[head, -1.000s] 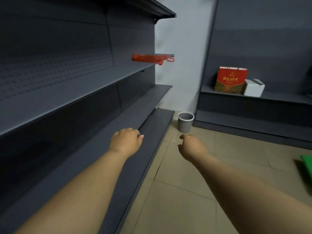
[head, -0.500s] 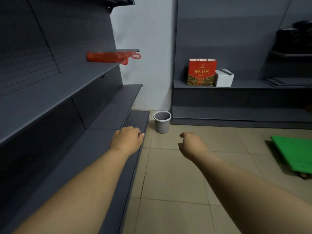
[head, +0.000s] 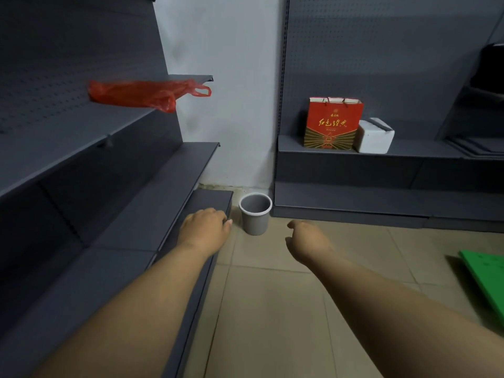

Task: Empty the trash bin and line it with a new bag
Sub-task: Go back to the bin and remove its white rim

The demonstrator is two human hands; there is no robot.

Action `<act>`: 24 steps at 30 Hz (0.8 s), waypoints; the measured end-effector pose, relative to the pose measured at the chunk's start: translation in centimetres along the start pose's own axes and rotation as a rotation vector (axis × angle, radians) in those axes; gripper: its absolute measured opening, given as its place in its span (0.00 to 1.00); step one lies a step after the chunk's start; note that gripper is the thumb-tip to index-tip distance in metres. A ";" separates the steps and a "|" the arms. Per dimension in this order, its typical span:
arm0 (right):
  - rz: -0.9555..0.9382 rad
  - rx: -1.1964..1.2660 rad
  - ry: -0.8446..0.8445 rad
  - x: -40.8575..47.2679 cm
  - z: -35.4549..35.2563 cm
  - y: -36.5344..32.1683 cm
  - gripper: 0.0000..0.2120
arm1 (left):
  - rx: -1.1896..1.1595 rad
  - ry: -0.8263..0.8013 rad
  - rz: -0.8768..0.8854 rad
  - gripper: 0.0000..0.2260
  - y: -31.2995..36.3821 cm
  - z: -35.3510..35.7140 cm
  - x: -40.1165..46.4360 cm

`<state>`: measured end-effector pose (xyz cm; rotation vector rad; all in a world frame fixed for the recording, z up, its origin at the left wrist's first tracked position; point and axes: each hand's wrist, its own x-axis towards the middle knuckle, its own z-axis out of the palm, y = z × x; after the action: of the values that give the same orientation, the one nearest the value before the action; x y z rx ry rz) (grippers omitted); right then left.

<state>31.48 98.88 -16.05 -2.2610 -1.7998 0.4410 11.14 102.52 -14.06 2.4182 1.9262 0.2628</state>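
head cam | grey trash bin (head: 255,214) sits on the floor in the corner, just past both hands | left hand (head: 204,231) loosely curled, holding nothing | right hand (head: 307,240) same deal | red plastic bag (head: 141,94) up on the left shelf (head: 81,124)

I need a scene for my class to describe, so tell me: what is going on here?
A person stands between dark grey shelves with both arms stretched forward, and neither hand holds anything. The left hand and right hand hang with fingers loosely curled, short of a small grey trash bin on the tiled floor in the corner. No liner shows on the bin's rim. A red plastic bag lies on an upper shelf to the left, untouched.
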 end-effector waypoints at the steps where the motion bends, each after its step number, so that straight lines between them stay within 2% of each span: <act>1: -0.004 -0.018 0.000 2.3 -0.7 0.5 0.20 | -0.007 -0.004 -0.007 0.17 0.6 0.2 2.4; 14: -0.022 -0.087 -0.013 24.8 -3.8 2.4 0.18 | -0.085 0.002 -0.054 0.16 3.2 3.2 25.0; 24: 0.013 -0.064 -0.046 44.4 -4.1 -0.4 0.19 | -0.112 0.006 -0.024 0.16 0.2 7.0 44.7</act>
<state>41.76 142.24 -16.40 -2.3239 -1.8482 0.4482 22.09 146.39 -16.07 2.3254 1.8873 0.3676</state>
